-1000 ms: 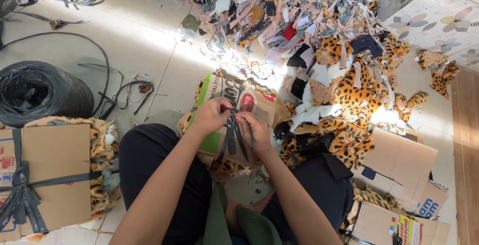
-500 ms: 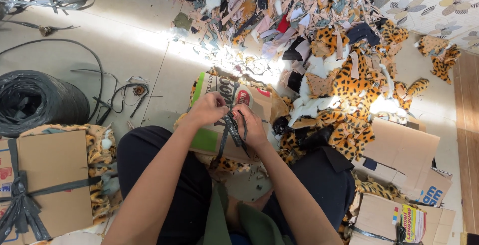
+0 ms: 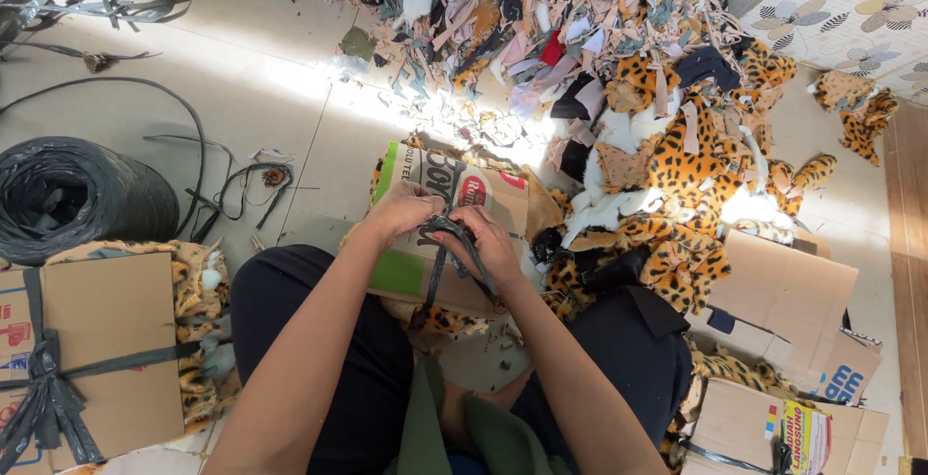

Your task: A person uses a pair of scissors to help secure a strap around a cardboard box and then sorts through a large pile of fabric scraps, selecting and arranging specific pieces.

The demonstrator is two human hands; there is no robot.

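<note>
At the centre of the frame, a cardboard-wrapped bundle of leopard-print fabric (image 3: 425, 262) lies on the floor between the person's knees, and over its top the left hand (image 3: 404, 208) and right hand (image 3: 490, 243) both pinch tight on the black plastic strap (image 3: 447, 243) crossing it.

Bare floor tiles (image 3: 271, 98): open passage at 10 to 11 o'clock from the hands.
Scrap heap (image 3: 580, 40): blocked 12 to 2 o'clock, reaching almost to the cardboard bundle (image 3: 445, 233).
Leopard-print fabric (image 3: 686, 175): crowded 3 o'clock, touching the bundle's right edge.
Black strap roll (image 3: 72, 195): stood at 9 o'clock, loose straps (image 3: 242, 185) trailing between.
Tied bundle (image 3: 92, 359): closed 8 o'clock.
Flat cardboard pieces (image 3: 783, 301): filled 4 o'clock.
</note>
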